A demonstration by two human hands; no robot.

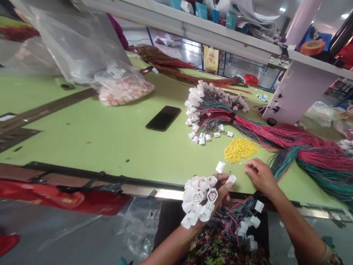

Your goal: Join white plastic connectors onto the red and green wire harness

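My left hand (223, 190) is closed around a bunch of wires that end in white plastic connectors (199, 199). One connector (231, 180) stands out at the thumb and another (220, 167) pokes up above the fingers. The wires (233, 217) of this bunch, red, green and dark, hang over my lap with more white connectors (244, 227) at their ends. My right hand (259, 174) is just over the table edge, beside a heap of small yellow pieces (241, 150). Its fingers are curled and pressed together; whatever may be between them is too small to make out.
A large bundle of red and green wires (280, 136) with white connectors lies across the green table (106, 145). Near it are a black phone (163, 118) and a bag of white and orange parts (124, 90). A shelf (180, 26) on a purple panel (299, 94) stands behind.
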